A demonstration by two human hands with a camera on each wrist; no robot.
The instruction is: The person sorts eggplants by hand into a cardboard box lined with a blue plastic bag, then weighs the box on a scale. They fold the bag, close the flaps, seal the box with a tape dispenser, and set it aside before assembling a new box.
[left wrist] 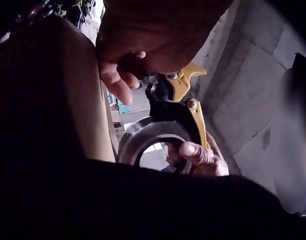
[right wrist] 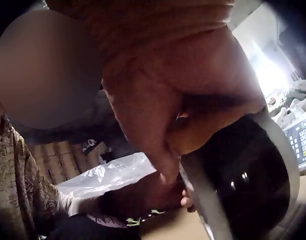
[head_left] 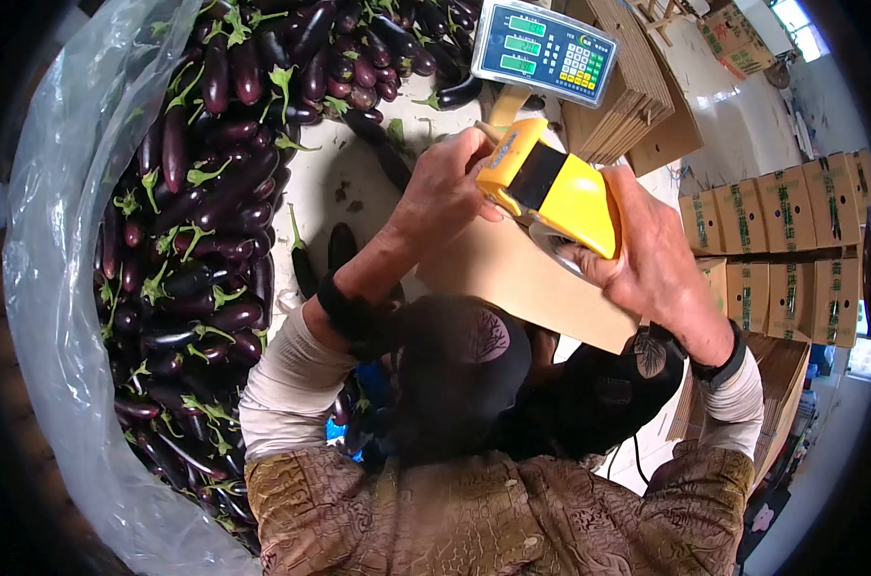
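Note:
A yellow tape dispenser (head_left: 551, 187) with a black band is held over a brown cardboard piece (head_left: 522, 278). My right hand (head_left: 652, 240) grips its near end, and the thumb lies by the tape roll underneath. At the other end my left hand (head_left: 445, 187) has bent fingers right at the dispenser's front. In the left wrist view, left fingers (left wrist: 124, 92) hang close to the black and yellow head, above the tape roll (left wrist: 153, 137). Whether they pinch the tape's end I cannot tell. The right wrist view shows the right hand (right wrist: 158, 100) close over the dark roll (right wrist: 248, 175).
Purple eggplants (head_left: 215, 192) lie heaped on the left beside a clear plastic sheet (head_left: 71, 288). A scale display (head_left: 546, 48) stands ahead. Flat cardboard (head_left: 637, 86) is stacked behind it. Packed cartons (head_left: 772, 211) line the right. Two dark capped-looking shapes (head_left: 464, 374) lie below the hands.

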